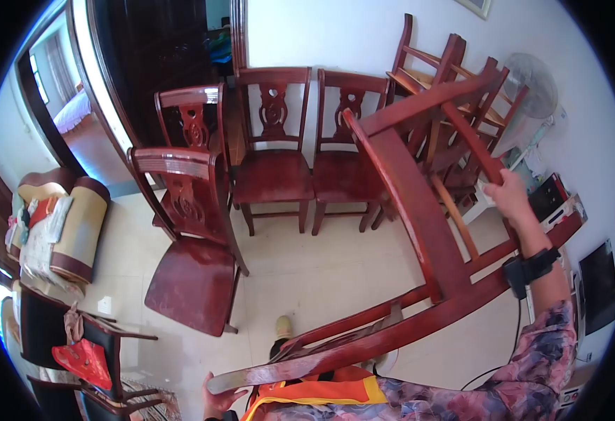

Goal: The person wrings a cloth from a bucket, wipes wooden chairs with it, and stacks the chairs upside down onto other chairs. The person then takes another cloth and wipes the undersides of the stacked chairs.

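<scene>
A red-brown wooden chair (420, 231) is held up off the floor, tilted on its side across the front and right of the view. My right hand (510, 196) is closed round one of its legs at the right. At the lower left, my left hand (217, 398) is at the end of the chair's long back post, with fingers partly hidden below it. Behind the held chair, more wooden chairs are stacked (451, 52) by the wall.
A matching chair (192, 281) stands left of centre, with others (272, 175) along the back wall. A sofa (83, 224) is at the left. Black chairs (97, 344) with a red bag (86, 361) are at the lower left. A fan (532, 84) stands at the right.
</scene>
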`<state>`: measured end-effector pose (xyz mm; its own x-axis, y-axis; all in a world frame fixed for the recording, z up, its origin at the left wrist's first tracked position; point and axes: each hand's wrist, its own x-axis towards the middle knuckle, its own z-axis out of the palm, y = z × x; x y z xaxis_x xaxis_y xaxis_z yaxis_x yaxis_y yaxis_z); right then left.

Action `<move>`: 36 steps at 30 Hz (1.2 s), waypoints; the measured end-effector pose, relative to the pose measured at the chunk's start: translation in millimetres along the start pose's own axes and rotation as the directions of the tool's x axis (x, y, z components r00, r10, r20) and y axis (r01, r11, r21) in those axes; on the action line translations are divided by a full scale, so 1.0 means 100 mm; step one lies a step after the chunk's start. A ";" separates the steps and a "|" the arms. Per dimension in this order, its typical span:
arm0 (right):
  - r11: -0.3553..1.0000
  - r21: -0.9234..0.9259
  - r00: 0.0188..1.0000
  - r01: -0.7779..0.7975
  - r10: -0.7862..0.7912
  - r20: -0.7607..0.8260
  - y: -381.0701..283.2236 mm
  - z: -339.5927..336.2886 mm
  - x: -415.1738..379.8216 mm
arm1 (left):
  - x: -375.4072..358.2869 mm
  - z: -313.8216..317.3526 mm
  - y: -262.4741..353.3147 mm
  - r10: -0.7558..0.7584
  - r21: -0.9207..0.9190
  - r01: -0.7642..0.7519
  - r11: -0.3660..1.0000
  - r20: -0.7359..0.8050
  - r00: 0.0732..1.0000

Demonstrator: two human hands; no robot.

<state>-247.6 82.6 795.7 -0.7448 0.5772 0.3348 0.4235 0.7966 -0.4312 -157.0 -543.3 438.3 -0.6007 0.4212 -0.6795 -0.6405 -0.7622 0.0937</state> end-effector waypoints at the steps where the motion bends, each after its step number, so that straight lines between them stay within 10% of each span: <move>1: 0.999 -0.033 0.999 0.033 -0.034 -0.019 -0.13 -0.01 0.23 | 0.24 0.05 0.07 -0.035 0.030 0.036 0.999 -0.034 0.999; 5: 0.995 -0.065 0.995 0.078 -0.082 -0.062 -0.92 -0.01 0.74 | 1.60 -0.34 0.47 -0.250 0.174 0.254 0.951 -0.043 0.967; 8: 0.916 -0.197 0.913 0.349 -0.380 -0.151 -1.26 0.14 1.27 | 2.11 0.72 0.30 -0.054 0.628 0.170 0.760 -0.200 0.978; 10: 0.942 -0.172 0.942 0.290 -0.312 -0.122 -1.75 0.23 1.38 | 2.81 0.76 0.20 -0.156 0.566 0.254 0.784 -0.216 0.964; 13: 0.920 -0.273 0.945 0.281 -0.315 -0.090 -2.14 0.41 1.66 | 3.31 1.42 0.16 0.034 0.942 -0.292 0.167 0.291 0.956; 15: 0.866 -0.360 0.906 0.347 -0.409 -0.112 -2.19 0.53 2.08 | 4.30 1.42 0.07 -0.277 0.336 0.373 0.865 -0.299 0.913; 20: 0.755 -0.460 0.805 0.468 -0.578 -0.129 -2.34 0.85 2.91 | 5.48 1.85 -0.12 -0.164 0.883 -0.055 0.466 0.147 0.975; 22: 0.738 -0.479 0.799 0.474 -0.590 -0.118 -2.33 1.02 3.31 | 5.62 2.49 -0.11 -0.378 0.410 0.444 0.796 -0.237 0.895; 34: 0.737 -0.560 0.917 0.378 -0.381 0.118 -2.52 2.06 5.09 | 7.13 3.84 0.37 -0.554 0.199 0.559 0.805 -0.086 0.828; 36: 0.712 -0.596 0.925 0.371 -0.343 0.166 -2.57 2.21 5.19 | 7.41 4.05 0.47 -0.559 0.591 0.341 0.731 0.230 0.797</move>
<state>-857.1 137.7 895.6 -0.9193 0.2307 0.3189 0.3327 0.8882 0.3167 -825.8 -68.4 233.7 -0.2310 0.8747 -0.4261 -0.9559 -0.1224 0.2670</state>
